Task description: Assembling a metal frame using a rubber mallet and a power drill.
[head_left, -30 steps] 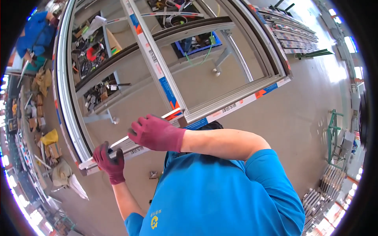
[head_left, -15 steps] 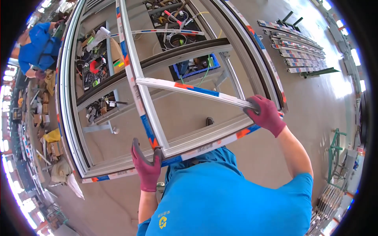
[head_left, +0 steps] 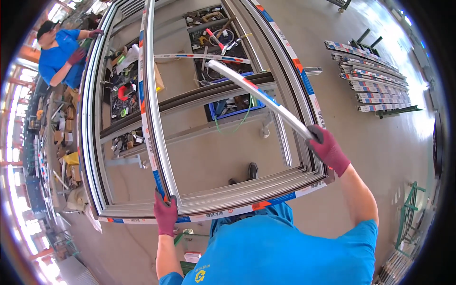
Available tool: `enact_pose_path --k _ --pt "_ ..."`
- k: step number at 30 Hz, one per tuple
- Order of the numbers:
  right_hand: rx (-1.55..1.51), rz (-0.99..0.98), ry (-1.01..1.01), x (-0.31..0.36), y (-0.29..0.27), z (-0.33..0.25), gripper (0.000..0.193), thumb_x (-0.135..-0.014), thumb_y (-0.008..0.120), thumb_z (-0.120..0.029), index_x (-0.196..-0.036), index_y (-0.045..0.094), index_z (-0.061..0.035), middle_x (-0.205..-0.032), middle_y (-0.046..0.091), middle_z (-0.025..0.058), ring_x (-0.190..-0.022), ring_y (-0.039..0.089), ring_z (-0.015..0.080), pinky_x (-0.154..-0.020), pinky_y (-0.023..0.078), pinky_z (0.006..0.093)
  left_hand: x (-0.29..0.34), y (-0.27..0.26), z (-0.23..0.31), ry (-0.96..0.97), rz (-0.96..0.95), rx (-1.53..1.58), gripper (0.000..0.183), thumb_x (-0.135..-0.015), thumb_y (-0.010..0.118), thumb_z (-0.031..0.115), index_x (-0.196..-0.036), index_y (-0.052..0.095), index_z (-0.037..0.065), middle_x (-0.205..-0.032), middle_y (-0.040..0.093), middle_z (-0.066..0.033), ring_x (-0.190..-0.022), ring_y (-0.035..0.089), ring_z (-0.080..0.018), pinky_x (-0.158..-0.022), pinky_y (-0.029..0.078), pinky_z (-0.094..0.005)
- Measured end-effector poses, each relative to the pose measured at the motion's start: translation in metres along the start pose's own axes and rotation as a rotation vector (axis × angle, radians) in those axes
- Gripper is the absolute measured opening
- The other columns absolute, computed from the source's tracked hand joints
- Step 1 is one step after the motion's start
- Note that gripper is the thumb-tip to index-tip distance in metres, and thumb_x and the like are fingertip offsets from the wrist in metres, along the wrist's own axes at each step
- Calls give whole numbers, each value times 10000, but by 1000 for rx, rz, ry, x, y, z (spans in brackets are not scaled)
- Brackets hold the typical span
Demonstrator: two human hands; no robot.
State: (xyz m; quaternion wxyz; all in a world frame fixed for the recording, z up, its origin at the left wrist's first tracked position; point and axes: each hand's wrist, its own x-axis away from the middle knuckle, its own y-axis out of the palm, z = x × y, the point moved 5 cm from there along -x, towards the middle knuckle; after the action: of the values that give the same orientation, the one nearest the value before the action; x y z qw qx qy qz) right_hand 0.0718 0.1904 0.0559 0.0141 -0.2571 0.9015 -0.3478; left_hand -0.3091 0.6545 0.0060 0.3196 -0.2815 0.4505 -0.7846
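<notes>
A large silver aluminium window frame (head_left: 213, 204) spans the space before me, its outer edges wrapped in white, blue and red printed film. My left hand (head_left: 165, 213), in a maroon and dark glove, grips the near end of a long aluminium crossbar (head_left: 158, 118) at the frame's near edge. In my right hand (head_left: 330, 149), gloved alike, is one end of a shorter aluminium strip (head_left: 259, 96). That strip slants up to the far left above the frame's opening, its other end free. My right hand hovers by the frame's near right corner.
Beyond the left side stands a co-worker (head_left: 59, 54) in blue, one gloved hand at the frame. Under the frame are trays of hardware and tools (head_left: 124, 92) and a blue crate (head_left: 237, 105). Aluminium profiles (head_left: 375, 78) lie stacked on a rack at right. A green stand (head_left: 409, 209) is at lower right.
The strip's far end has come away from the crossbar and risen. The crossbar's near end has shifted left with my left hand. The co-worker has straightened, a hand now at the frame.
</notes>
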Motion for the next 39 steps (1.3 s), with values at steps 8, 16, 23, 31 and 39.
enact_pose_path --k 8,16,23,31,39 --pt "-286 -121 362 34 -25 -29 370 -1001 673 -167 -1330 630 -3 -854 617 -5 -713 579 48 -621 483 240 0 5 -8 7 8 25 516 -958 703 265 -1399 582 26 -1105 722 -267 -1028 691 -486 -874 542 -523" --pt "-271 -183 369 82 -63 -30 452 -980 671 -180 -1374 604 31 -908 677 43 -655 610 84 -580 504 249 9 1 6 43 90 -5 473 -980 700 306 -1346 597 26 -1117 725 -252 -1041 684 -478 -882 546 -530" --pt "-341 -683 412 59 -11 -49 331 -1001 660 -251 -1220 651 -3 -864 664 25 -662 628 100 -571 524 262 2 20 -29 73 268 -104 402 -1016 671 388 -1228 615 51 -948 733 -239 -908 685 -501 -766 534 -579" --pt "-493 -754 435 -38 193 -24 267 -1020 665 -293 -1057 647 -28 -843 682 86 -645 662 183 -568 547 328 1 -2 9 -42 150 -36 470 -1027 625 408 -1271 604 7 -1072 721 -293 -1018 670 -513 -854 525 -585" --pt "-553 -644 618 -5 161 -45 317 -1039 617 -339 -1194 690 -72 -777 644 6 -521 543 115 -443 432 260 8 3 -14 -151 93 230 658 -912 687 516 -1416 599 103 -1203 744 -211 -1103 709 -425 -978 549 -516"
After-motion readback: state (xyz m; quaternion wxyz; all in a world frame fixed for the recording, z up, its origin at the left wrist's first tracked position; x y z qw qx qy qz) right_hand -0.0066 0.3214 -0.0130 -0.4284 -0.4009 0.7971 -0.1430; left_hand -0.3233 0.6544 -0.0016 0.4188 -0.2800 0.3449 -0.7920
